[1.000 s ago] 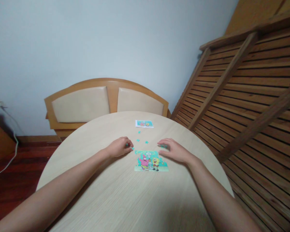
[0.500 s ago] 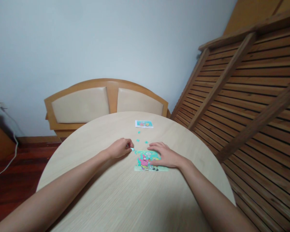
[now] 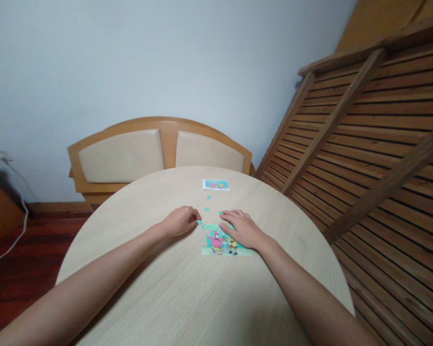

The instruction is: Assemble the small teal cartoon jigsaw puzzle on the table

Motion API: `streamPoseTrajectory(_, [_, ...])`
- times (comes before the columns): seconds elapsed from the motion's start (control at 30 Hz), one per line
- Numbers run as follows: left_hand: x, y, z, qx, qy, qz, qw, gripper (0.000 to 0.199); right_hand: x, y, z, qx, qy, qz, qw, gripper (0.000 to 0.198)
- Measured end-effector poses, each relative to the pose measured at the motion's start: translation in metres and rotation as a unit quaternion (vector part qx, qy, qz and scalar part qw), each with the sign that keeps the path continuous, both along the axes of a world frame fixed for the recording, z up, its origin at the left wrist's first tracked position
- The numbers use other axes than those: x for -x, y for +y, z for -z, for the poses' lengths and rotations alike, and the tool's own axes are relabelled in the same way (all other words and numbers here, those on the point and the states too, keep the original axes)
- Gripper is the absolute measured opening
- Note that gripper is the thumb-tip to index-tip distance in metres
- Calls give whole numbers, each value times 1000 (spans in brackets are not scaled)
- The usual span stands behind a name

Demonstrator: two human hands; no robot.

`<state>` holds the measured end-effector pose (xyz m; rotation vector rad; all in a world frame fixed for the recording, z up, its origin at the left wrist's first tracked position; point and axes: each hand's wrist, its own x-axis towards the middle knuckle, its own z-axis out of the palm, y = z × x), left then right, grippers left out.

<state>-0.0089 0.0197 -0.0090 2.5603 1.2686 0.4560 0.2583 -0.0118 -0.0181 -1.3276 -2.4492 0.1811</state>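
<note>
A cartoon jigsaw puzzle (image 3: pixel 216 244) lies flat on the table, with pink and yellow figures on a teal ground and gaps on its left and upper part. My left hand (image 3: pixel 181 221) is closed in a pinch on a small teal puzzle piece (image 3: pixel 199 222) at the puzzle's upper left corner. My right hand (image 3: pixel 243 229) is spread over the puzzle's upper right, hiding that area. Its index fingertip touches a loose piece (image 3: pixel 220 212) just above the puzzle. Two more loose teal pieces, one nearer (image 3: pixel 207 209) and one farther (image 3: pixel 208 197), lie beyond.
A small picture card (image 3: pixel 215 185) with the same cartoon lies toward the far side of the round wooden table (image 3: pixel 159 298). Behind the table stands a padded wooden headboard (image 3: pixel 120 156) against the wall. A slatted wooden panel (image 3: pixel 375 134) leans at the right.
My right hand has shifted up and left, its index finger now at the loose piece above the puzzle. My left hand has barely moved, still pinching its piece.
</note>
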Motion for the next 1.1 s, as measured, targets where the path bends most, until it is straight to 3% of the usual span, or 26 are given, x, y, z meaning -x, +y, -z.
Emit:
streamPoseTrajectory(0.2, [-6,-6,0,-29,-1,7,1000,20,-20,3,-11,-34,-2,34,999,24])
streamPoseTrajectory(0.37, [-17,-17,2,-66,-38,99,992,24,-33,10,-7,-45,1,84,995,16])
streamPoseTrajectory(0.5, [-25,-26,3,-72,-58,180,979,31,-32,11,1,-54,38,84,994,22])
streamPoseTrajectory(0.63, [-30,-32,5,-54,-54,220,973,33,-30,13,5,-50,36,62,996,25])
streamPoseTrajectory(1.1, [-30,-33,9,-56,-53,236,969,43,-47,21,8,-26,68,59,996,26])
